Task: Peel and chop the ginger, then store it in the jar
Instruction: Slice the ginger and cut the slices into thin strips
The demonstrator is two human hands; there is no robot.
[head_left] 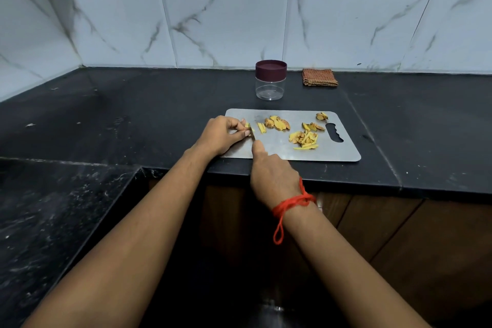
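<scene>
On the black stone tabletop [159,104] lies a rectangular steel cutting board [340,150], the landmark here. At its near left corner the left hand [222,136] pinches a small yellow ginger piece [249,126] in a clenched grip, while the right hand [271,176], red thread [290,204] at the wrist, grasps a knife [253,136] whose blade meets that piece. Cut yellow ginger strips [306,140] sit mid-board. Behind the board stands a clear lidded jar [270,80], a folded brown cloth [319,77] beside it
</scene>
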